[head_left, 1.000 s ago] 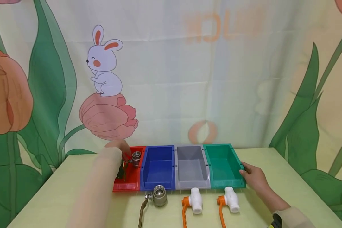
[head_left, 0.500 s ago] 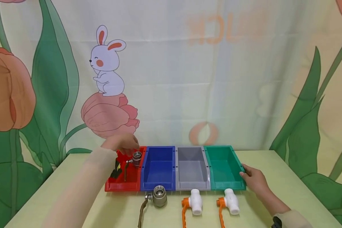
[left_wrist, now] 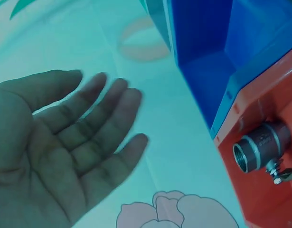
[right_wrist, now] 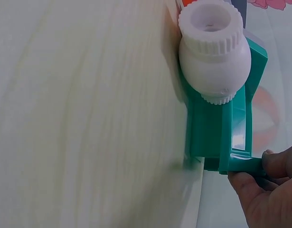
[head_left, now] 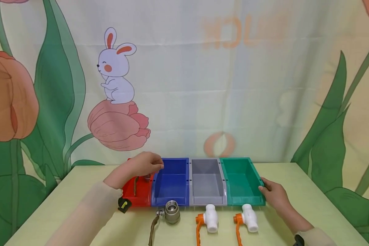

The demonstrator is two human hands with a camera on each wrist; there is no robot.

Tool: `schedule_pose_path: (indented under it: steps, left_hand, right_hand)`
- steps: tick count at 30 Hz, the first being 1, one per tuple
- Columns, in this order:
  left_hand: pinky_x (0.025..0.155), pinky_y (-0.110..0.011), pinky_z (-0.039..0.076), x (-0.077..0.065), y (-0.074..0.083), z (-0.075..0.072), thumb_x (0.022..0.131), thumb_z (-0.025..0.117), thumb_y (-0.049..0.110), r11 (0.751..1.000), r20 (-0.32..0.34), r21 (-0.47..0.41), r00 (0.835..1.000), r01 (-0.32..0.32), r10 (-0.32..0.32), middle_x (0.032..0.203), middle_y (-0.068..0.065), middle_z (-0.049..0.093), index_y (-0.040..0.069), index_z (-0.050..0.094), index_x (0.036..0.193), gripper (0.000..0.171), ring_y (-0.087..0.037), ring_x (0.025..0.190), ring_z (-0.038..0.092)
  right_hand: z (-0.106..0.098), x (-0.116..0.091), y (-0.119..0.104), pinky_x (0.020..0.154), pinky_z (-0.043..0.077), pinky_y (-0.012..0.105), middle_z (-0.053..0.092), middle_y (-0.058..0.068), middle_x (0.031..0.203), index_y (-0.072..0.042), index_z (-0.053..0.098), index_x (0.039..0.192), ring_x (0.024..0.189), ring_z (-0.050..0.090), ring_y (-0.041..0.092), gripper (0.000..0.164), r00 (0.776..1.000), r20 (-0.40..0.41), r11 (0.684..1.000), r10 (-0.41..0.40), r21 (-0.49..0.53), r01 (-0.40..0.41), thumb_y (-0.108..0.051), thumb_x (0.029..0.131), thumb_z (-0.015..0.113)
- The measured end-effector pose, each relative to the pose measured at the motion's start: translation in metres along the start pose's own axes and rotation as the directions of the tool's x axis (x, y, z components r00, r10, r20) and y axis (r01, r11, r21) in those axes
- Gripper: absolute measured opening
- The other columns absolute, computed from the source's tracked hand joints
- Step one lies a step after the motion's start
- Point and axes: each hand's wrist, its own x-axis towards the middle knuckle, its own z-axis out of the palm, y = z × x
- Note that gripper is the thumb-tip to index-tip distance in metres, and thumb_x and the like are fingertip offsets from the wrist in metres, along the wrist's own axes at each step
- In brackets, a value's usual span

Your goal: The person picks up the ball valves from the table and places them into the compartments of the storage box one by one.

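My left hand (head_left: 146, 164) hovers over the border between the red bin (head_left: 141, 202) and the blue bin (head_left: 172, 200). In the left wrist view its fingers are loosely bent, with nothing in them. A metal ball valve (left_wrist: 262, 146) lies inside the red bin; the hand partly hides it in the head view. With thumb and fingers, my right hand (head_left: 277, 195) pinches the right side rim of the green bin (head_left: 246, 198). Before the blue bin stands another metal ball valve (head_left: 172, 214) with a brownish lever.
One white plastic ball valve (head_left: 212, 219) with an orange handle lies before the grey bin (head_left: 207, 199). A similar white valve (head_left: 250, 218) is in front of the green bin. All four-coloured bins form a row, with a printed curtain (head_left: 178, 85) behind the table (head_left: 89, 181).
My left hand has risen out of the red bin and moved right toward the blue one, leaving the metal ball valve inside the red bin. My right hand stays on the green bin.
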Motion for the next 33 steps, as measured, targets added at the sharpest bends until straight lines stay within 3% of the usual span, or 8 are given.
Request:
schedule_pose_path:
  steps: [3,6,13,16,20,27,30,33]
  left_hand:
    - [0.063,-0.024,0.051,-0.012,0.003,0.007,0.101,0.061,0.014,0.998,-0.080,-0.021,0.995,-0.061,0.059,0.080,-0.007,0.065,0.003,0.071,0.107,0.016,-0.012,0.064,0.056]
    - [0.068,-0.026,0.053,-0.022,0.005,0.015,0.100,0.062,0.013,0.997,-0.114,-0.025,0.991,-0.067,0.064,0.086,-0.008,0.069,0.003,0.072,0.109,0.017,-0.013,0.071,0.057]
    - [0.085,-0.036,0.061,-0.041,-0.003,0.048,0.094,0.070,0.012,1.000,-0.034,0.003,0.999,-0.022,0.022,0.103,-0.007,0.076,0.004,0.076,0.111,0.020,-0.018,0.092,0.068]
    - [0.077,-0.031,0.058,-0.046,-0.011,0.062,0.091,0.073,0.010,0.999,0.012,0.006,0.999,-0.032,0.032,0.093,-0.006,0.075,0.001,0.076,0.111,0.022,-0.017,0.085,0.066]
    - [0.065,-0.026,0.046,-0.046,-0.020,0.079,0.089,0.075,0.008,1.000,0.049,-0.016,0.999,-0.015,0.016,0.081,-0.004,0.068,-0.002,0.076,0.112,0.026,-0.015,0.073,0.054]
    - [0.076,-0.035,0.056,-0.043,-0.027,0.101,0.085,0.080,0.009,0.996,0.035,-0.047,0.996,0.081,-0.079,0.086,-0.005,0.072,0.000,0.077,0.109,0.026,-0.017,0.079,0.058]
    - [0.069,-0.028,0.049,-0.043,-0.029,0.107,0.085,0.080,0.009,0.996,0.027,-0.057,0.998,0.064,-0.062,0.079,-0.004,0.068,0.000,0.078,0.105,0.022,-0.017,0.075,0.055]
    - [0.063,-0.024,0.039,-0.043,-0.032,0.111,0.085,0.079,0.008,0.998,0.018,-0.059,1.000,-0.004,0.005,0.073,-0.002,0.062,0.001,0.078,0.098,0.015,-0.015,0.071,0.051]
  right_hand:
    - [0.000,0.000,-0.001,0.113,0.039,0.060,0.040,0.035,0.151,0.010,0.033,0.153,0.145,0.035,0.054,0.051,1.000,0.004,1.000,-0.002,0.002,0.002,-0.012,0.109,0.047]
    - [0.000,-0.001,-0.003,0.114,0.040,0.060,0.040,0.034,0.151,0.010,0.033,0.153,0.145,0.035,0.054,0.051,1.000,0.005,1.000,-0.002,0.004,0.002,-0.011,0.109,0.046]
    - [-0.002,-0.003,-0.004,0.114,0.039,0.061,0.041,0.035,0.150,0.010,0.034,0.152,0.145,0.036,0.054,0.051,1.000,-0.001,1.000,0.001,-0.009,-0.001,-0.012,0.108,0.046]
    - [-0.004,-0.004,-0.005,0.114,0.039,0.062,0.041,0.035,0.150,0.010,0.034,0.152,0.145,0.035,0.055,0.051,1.000,-0.002,1.000,0.002,-0.019,-0.002,-0.012,0.108,0.046]
    - [-0.007,-0.005,-0.005,0.114,0.039,0.061,0.040,0.035,0.151,0.011,0.032,0.153,0.144,0.035,0.055,0.051,1.000,0.001,1.000,0.001,-0.029,-0.001,-0.012,0.109,0.046]
    - [-0.006,-0.006,-0.006,0.114,0.039,0.061,0.039,0.036,0.151,0.011,0.032,0.153,0.144,0.035,0.055,0.051,1.000,0.012,1.000,-0.003,-0.028,0.004,-0.011,0.108,0.045]
    - [-0.004,-0.006,-0.006,0.114,0.038,0.062,0.040,0.035,0.150,0.011,0.032,0.153,0.144,0.035,0.055,0.051,1.000,0.016,0.999,-0.001,-0.032,0.001,-0.011,0.108,0.045]
    - [-0.002,-0.006,-0.007,0.114,0.038,0.062,0.040,0.035,0.150,0.011,0.032,0.153,0.144,0.035,0.055,0.051,1.000,0.019,1.000,0.002,-0.029,-0.001,-0.011,0.108,0.045]
